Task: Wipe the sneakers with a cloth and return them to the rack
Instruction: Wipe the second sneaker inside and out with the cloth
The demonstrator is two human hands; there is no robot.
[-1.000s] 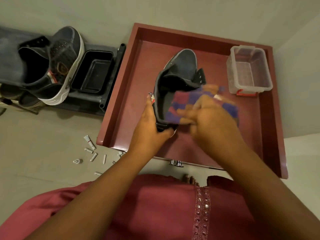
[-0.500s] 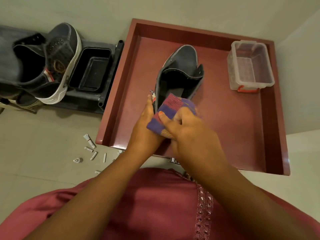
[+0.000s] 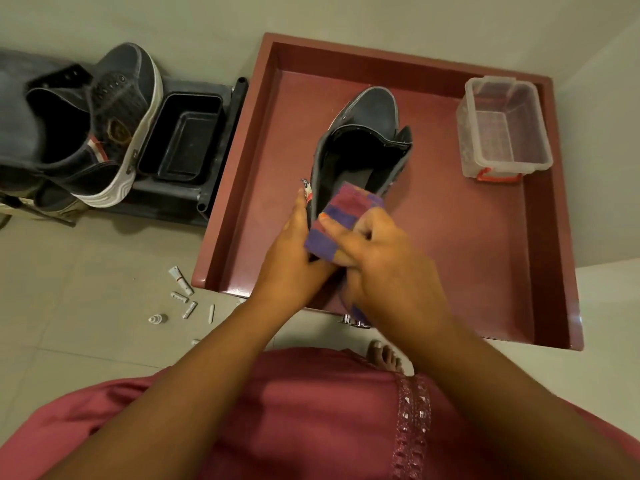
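Sneaker [image 3: 363, 147] sits over the red tray [image 3: 491, 258], toe pointing away from the person; heel end is in the grip. Head view: left hand [image 3: 294, 261] wraps the heel from the left side, fingers curled round it, holding the shoe steady; right hand [image 3: 384, 271] pinches a folded purple-and-red cloth [image 3: 341, 220] against the heel collar, thumb on top of the cloth, fingers curled under; a tail of cloth hangs below that hand. Cloth touches the rim just ahead of the left fingertips; cannot tell if the sole rests on the tray or is lifted.

Step, as I read it: mid-wipe on this shoe, working the heel and collar; toe and far side look not yet reached from this hold. Next move likely needs the left hand to turn the shoe so the cloth can run forward along the side.

Second sneaker [image 3: 104, 123] is on the dark rack [image 3: 214, 150], well left of the grip; clear plastic box [image 3: 502, 126] sits far right of it; small tubes [image 3: 181, 280] lie on the floor below-left. Return to rack not yet done for the held shoe.
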